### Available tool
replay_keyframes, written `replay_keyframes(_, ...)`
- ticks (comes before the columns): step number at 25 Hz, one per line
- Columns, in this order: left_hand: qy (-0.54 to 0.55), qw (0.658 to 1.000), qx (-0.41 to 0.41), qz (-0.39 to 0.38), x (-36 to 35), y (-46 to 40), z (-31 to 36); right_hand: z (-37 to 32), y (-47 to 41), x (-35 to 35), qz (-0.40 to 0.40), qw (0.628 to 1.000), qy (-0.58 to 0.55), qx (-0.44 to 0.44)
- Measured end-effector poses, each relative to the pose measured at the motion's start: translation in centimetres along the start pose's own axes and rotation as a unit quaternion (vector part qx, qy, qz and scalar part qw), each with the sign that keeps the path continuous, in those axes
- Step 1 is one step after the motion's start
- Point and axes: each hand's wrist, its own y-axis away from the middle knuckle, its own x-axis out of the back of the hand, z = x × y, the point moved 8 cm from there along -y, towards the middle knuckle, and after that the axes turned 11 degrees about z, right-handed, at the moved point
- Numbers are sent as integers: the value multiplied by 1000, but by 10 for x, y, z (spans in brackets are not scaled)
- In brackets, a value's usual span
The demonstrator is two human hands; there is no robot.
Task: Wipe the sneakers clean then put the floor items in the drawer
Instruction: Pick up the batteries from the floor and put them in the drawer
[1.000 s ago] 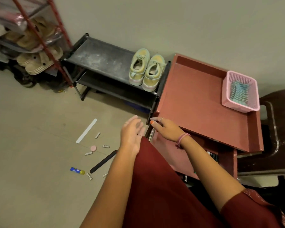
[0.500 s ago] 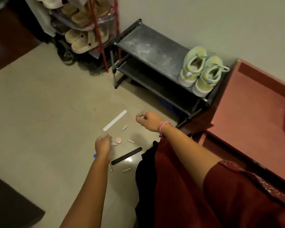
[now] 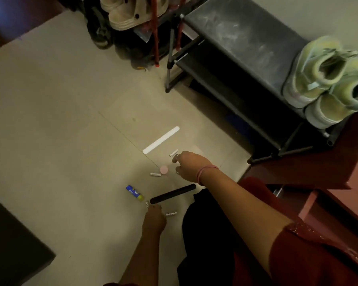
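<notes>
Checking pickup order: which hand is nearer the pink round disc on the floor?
Right. The right hand hovers just beside the pink disc; the left hand is farther back, at the black file.

There is just one view, from a camera on the person's head, looking steeply down at the floor (image 3: 50, 120) from above. It is close enough to show both arms reaching out from the bottom edge, with the rack (image 3: 246, 38) and the sneakers (image 3: 327, 83) at the top right. The wide lens takes in much of the floor at once.
</notes>
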Motion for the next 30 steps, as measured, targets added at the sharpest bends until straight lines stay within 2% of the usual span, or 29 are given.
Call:
replay_keyframes(2, -66, 997, -42, -30, -26, -5, 2, -4, -7, -11, -5, 999, 20, 31)
replay_keyframes(6, -184, 977, -105, -37, -59, -16, 7, -6, -16, -13, -22, 998, 37, 55)
replay_keyframes(10, -236, 960, -148, -43, -85, -24, 19, -9, -23, -4, -25, 997, 16, 67)
replay_keyframes(14, -269, 950, -151, -42, -100, -38, 22, -1, -26, -9, -42, 995, 53, 67)
replay_keyframes(19, -252, 956, -149, -20, -105, -50, 24, 0, -28, -9, -30, 996, 55, 71)
replay_keyframes(20, -237, 960, -152, 8, -103, -53, 22, -1, -28, -10, -30, 996, 51, 69)
replay_keyframes(23, -168, 976, -138, 17, -105, -60, 21, -1, -29, -10, -20, 997, 43, 65)
replay_keyframes(24, -105, 985, -126, 44, -101, -61, 23, -1, -29, -10, -19, 997, 41, 63)
replay_keyframes(26, 5, 992, -71, 107, -84, -66, 17, 0, -27, -11, -23, 997, 47, 63)
replay_keyframes(29, 38, 994, 44, 88, -74, -71, -14, 2, -26, -8, -18, 997, 49, 54)
replay_keyframes(30, 58, 986, 101, 118, -67, -74, -31, 2, -27, -7, -13, 998, 48, 50)
